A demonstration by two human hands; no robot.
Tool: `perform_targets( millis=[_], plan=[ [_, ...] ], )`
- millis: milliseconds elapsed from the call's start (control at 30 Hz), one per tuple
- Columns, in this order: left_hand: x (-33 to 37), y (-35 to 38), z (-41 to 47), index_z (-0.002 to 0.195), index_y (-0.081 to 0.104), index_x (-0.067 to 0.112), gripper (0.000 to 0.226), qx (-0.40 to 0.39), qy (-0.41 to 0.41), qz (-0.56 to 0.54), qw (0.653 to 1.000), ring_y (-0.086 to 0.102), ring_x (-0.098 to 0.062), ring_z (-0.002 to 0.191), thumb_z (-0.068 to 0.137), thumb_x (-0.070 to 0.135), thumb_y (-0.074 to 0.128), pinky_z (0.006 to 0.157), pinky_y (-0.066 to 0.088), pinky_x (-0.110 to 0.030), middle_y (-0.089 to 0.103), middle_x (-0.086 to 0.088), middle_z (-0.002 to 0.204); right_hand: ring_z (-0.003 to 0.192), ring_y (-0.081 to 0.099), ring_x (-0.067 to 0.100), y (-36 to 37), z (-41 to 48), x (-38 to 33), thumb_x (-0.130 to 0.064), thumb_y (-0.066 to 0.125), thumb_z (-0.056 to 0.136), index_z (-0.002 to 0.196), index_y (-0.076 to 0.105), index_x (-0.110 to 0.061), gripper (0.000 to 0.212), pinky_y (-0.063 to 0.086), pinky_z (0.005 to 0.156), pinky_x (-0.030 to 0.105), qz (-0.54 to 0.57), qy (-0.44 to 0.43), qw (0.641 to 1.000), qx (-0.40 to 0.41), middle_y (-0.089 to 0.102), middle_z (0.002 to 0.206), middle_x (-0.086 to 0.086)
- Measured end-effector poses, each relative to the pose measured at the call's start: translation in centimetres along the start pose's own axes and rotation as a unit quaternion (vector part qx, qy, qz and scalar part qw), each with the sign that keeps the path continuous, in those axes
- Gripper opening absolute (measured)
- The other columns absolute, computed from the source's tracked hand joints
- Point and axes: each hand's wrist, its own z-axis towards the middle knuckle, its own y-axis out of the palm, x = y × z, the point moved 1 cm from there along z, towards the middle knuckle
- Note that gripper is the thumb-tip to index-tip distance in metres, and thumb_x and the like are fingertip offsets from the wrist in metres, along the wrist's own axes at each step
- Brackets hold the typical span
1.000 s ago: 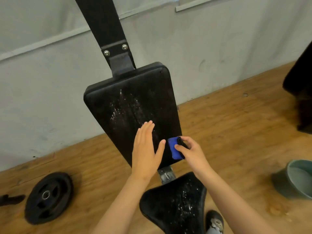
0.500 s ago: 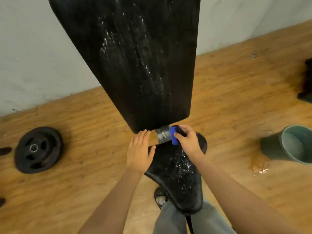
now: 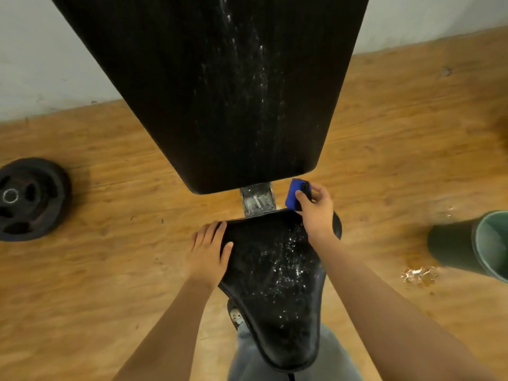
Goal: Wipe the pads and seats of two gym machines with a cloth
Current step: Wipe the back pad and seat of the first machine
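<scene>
Cloth (image 3: 292, 194) sat pinched in R hand (image 3: 316, 214) at 1 o'clock of seat (image 3: 275, 276); L hand (image 3: 208, 250) lay flat. Long firm wipes seemed best.

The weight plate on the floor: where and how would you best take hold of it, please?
Probably from above, with fingers hooked through a cut-out slot in the weight plate. It lies flat on the floor, so the rim offers little purchase.
</scene>
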Motion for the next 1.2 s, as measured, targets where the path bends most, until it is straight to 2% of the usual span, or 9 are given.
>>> perform_targets(
  millis=[133, 233, 400, 467, 567, 800, 900, 1033, 1200],
  plan=[
    [0.1, 1.9, 0.2, 0.146, 0.036, 0.015, 0.069, 0.014, -0.018, -0.013, 1.000, 0.028, -0.025, 0.142, 0.094, 0.053, 0.011, 0.116, 0.024, -0.044, 0.036, -0.004, 0.152, 0.104, 0.063, 0.019, 0.4, 1.6, -0.6, -0.014, 0.062, 0.091, 0.112, 0.053, -0.025, 0.025, 0.053, 0.092, 0.045, 0.061, -0.007, 0.998, 0.019, 0.061, 0.109, -0.004],
    [0.3, 2.9, -0.1, 0.145, 0.038, 0.014, 0.062, 0.050, -0.033, -0.037, 0.998, 0.028, -0.026, 0.141, 0.097, 0.047, 0.019, 0.117, 0.020, -0.044, 0.038, -0.005, 0.150, 0.106, 0.061, 0.019, 0.7, 2.0, -0.6, -0.010, 0.058, 0.093, 0.119, 0.053, -0.020, 0.028, 0.056, 0.087, 0.039, 0.118, 0.015, 0.992, 0.027, 0.060, 0.118, 0.005],
    [-0.1, 3.6, -0.1, 0.145, 0.038, 0.015, 0.058, 0.069, -0.027, -0.053, 0.996, 0.025, -0.024, 0.143, 0.098, 0.046, 0.022, 0.118, 0.015, -0.043, 0.037, -0.004, 0.151, 0.107, 0.061, 0.017, 1.1, 2.2, -1.1, -0.008, 0.054, 0.096, 0.128, 0.052, -0.011, 0.033, 0.057, 0.084, 0.034, 0.190, 0.004, 0.980, 0.053, 0.059, 0.114, 0.001],
    [-0.2, 3.7, -0.1, 0.144, 0.039, 0.015, 0.057, 0.078, -0.024, -0.056, 0.995, 0.026, -0.023, 0.142, 0.098, 0.044, 0.024, 0.118, 0.016, -0.043, 0.038, -0.004, 0.150, 0.109, 0.061, 0.016, 1.6, 2.1, -1.2, -0.006, 0.049, 0.097, 0.123, 0.056, -0.016, 0.028, 0.056, 0.086, 0.033, 0.195, -0.008, 0.980, 0.041, 0.060, 0.117, 0.001],
    [-0.4, 4.0, 0.0, 0.142, 0.043, 0.014, 0.054, 0.096, -0.017, -0.056, 0.994, 0.029, -0.024, 0.139, 0.098, 0.041, 0.027, 0.115, 0.020, -0.044, 0.041, -0.005, 0.148, 0.113, 0.058, 0.016, 2.8, 1.9, -1.0, -0.004, 0.043, 0.099, 0.132, 0.054, -0.016, 0.036, 0.055, 0.089, 0.033, 0.211, -0.016, 0.977, 0.028, 0.057, 0.126, 0.002],
    [-0.5, 4.3, 0.1, 0.142, 0.043, 0.013, 0.054, 0.102, -0.016, -0.056, 0.993, 0.032, -0.025, 0.139, 0.096, 0.039, 0.029, 0.113, 0.025, -0.048, 0.042, -0.005, 0.148, 0.114, 0.060, 0.017, 2.9, 1.8, -0.4, -0.004, 0.046, 0.098, 0.128, 0.055, -0.016, 0.033, 0.055, 0.090, 0.032, 0.190, -0.044, 0.981, -0.017, 0.056, 0.131, 0.003],
    [-0.4, 4.3, 0.1, 0.142, 0.043, 0.013, 0.054, 0.103, -0.014, -0.058, 0.993, 0.031, -0.025, 0.139, 0.096, 0.038, 0.030, 0.114, 0.023, -0.047, 0.041, -0.006, 0.148, 0.114, 0.061, 0.017, 1.5, 2.3, -0.2, -0.004, 0.050, 0.097, 0.135, 0.053, -0.012, 0.039, 0.056, 0.088, 0.032, 0.176, -0.047, 0.983, -0.002, 0.058, 0.131, 0.005],
    [-0.4, 4.3, 0.0, 0.142, 0.043, 0.013, 0.055, 0.106, -0.015, -0.058, 0.993, 0.030, -0.025, 0.140, 0.096, 0.039, 0.029, 0.115, 0.021, -0.046, 0.041, -0.005, 0.148, 0.121, 0.056, 0.018, 0.5, 3.4, -0.4, -0.002, 0.050, 0.096, 0.139, 0.049, -0.015, 0.045, 0.053, 0.093, 0.036, 0.194, -0.057, 0.978, 0.044, 0.054, 0.137, 0.005],
    [-0.4, 4.3, 0.0, 0.142, 0.043, 0.013, 0.054, 0.109, -0.014, -0.054, 0.992, 0.030, -0.024, 0.139, 0.095, 0.038, 0.029, 0.116, 0.021, -0.045, 0.041, -0.005, 0.148, 0.121, 0.054, 0.017, 2.4, 2.5, -0.6, -0.002, 0.044, 0.098, 0.134, 0.052, -0.018, 0.039, 0.052, 0.096, 0.034, 0.194, -0.047, 0.980, -0.006, 0.051, 0.138, 0.002]
  ],
)
